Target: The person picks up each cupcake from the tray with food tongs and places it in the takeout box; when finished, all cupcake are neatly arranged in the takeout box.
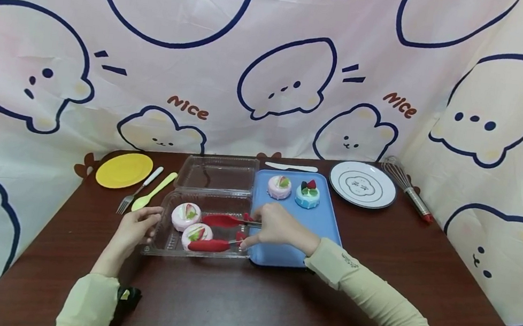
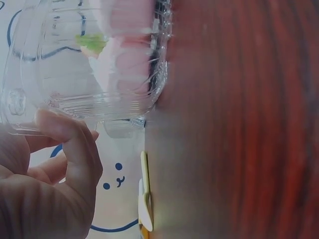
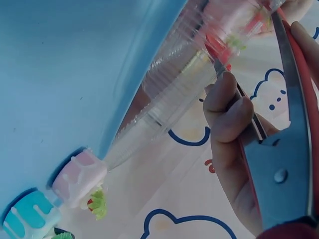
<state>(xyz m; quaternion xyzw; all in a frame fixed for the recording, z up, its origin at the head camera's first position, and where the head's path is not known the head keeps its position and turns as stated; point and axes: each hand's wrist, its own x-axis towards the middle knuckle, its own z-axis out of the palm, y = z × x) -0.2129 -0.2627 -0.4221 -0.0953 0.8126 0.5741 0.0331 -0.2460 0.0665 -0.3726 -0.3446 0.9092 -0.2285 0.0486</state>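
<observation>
My left hand (image 1: 135, 226) grips the left rim of a clear plastic container (image 2: 55, 94), fingers curled at its edge. Two pink toy cakes with fruit tops sit inside: a rear cake (image 1: 186, 217) and a front cake (image 1: 197, 236). From the right, my right hand (image 1: 278, 227) holds red-tipped metal tongs (image 3: 284, 169) that reach into the container. The tongs' red tips (image 1: 209, 245) stand apart, one overlapping the front cake's lower edge, the other behind its right side. In the right wrist view my fingers (image 3: 229, 114) wrap one tong arm.
A blue tray (image 1: 293, 242) adjoins the container, bearing a pink cake (image 1: 279, 187) and a blue cake (image 1: 308, 195). Beyond lie a white knife (image 1: 291, 167), a white plate (image 1: 361, 202) and a whisk (image 1: 406, 186). Leftward are a yellow plate (image 1: 124, 170), fork (image 1: 139, 190) and yellow spoon (image 1: 154, 191).
</observation>
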